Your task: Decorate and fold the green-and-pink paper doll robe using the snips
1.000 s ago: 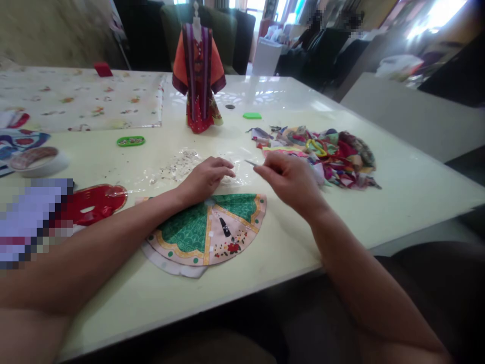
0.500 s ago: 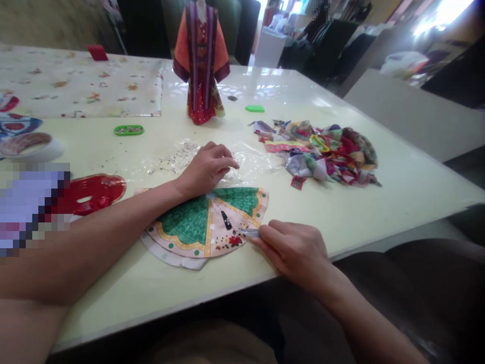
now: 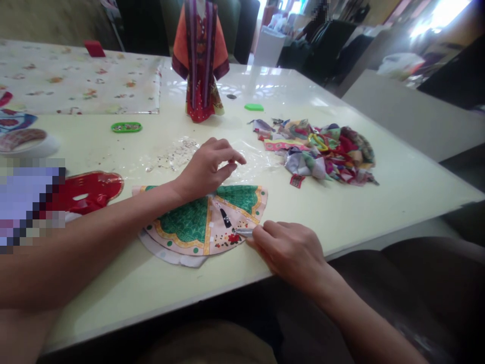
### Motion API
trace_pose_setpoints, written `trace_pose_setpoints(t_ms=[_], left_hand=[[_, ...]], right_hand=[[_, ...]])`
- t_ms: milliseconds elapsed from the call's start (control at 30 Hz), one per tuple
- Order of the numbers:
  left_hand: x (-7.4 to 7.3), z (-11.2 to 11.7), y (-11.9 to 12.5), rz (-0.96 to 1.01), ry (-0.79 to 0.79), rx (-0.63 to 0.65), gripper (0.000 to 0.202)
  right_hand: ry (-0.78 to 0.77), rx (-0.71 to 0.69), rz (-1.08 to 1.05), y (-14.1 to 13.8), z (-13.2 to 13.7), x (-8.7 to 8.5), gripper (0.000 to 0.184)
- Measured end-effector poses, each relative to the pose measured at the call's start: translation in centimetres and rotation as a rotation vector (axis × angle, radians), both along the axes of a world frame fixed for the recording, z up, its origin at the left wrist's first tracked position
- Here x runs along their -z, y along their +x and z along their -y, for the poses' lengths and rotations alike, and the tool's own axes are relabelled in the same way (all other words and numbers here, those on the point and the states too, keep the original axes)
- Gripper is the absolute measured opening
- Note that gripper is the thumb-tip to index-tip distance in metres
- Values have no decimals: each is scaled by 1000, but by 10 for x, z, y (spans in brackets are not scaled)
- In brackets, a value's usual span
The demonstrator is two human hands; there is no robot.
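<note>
A semicircular green and pink patterned cloth piece (image 3: 185,220) lies on the table, with a red flower motif and small shiny stones on its pink panel. My right hand (image 3: 290,247) is closed around silver tweezers (image 3: 244,232), their tips at the cloth just above the flower. Over the cloth's top edge hovers my left hand (image 3: 212,167), its fingers loosely bent and thumb apart from the index finger; I make out nothing held in it. Beneath and beyond it, tiny stones (image 3: 176,154) are scattered on a clear plastic sheet (image 3: 257,159).
A doll's robe in orange and red (image 3: 200,65) stands at the back. To the right sits a heap of fabric scraps (image 3: 326,151). A green tray (image 3: 127,127), a tape roll (image 3: 28,144) and a red cloth piece (image 3: 91,192) lie leftward. A green block (image 3: 253,107) rests behind.
My left hand has lifted slightly, and its thumb and index finger have parted. The tweezers in my right hand have shifted a little left across the cloth.
</note>
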State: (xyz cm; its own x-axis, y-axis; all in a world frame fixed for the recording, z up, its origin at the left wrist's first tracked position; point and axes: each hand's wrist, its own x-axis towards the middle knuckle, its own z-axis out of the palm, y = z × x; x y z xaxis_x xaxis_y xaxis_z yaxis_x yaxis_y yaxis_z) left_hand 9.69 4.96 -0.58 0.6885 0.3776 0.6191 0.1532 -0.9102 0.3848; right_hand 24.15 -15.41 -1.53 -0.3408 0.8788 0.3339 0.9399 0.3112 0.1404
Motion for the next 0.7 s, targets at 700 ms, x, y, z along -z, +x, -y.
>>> trace_pose_setpoints(t_ms=[700], left_hand=[[9, 66, -55, -327, -265, 283, 18]], right_hand=[[-18, 8, 79, -2, 0, 1, 12]])
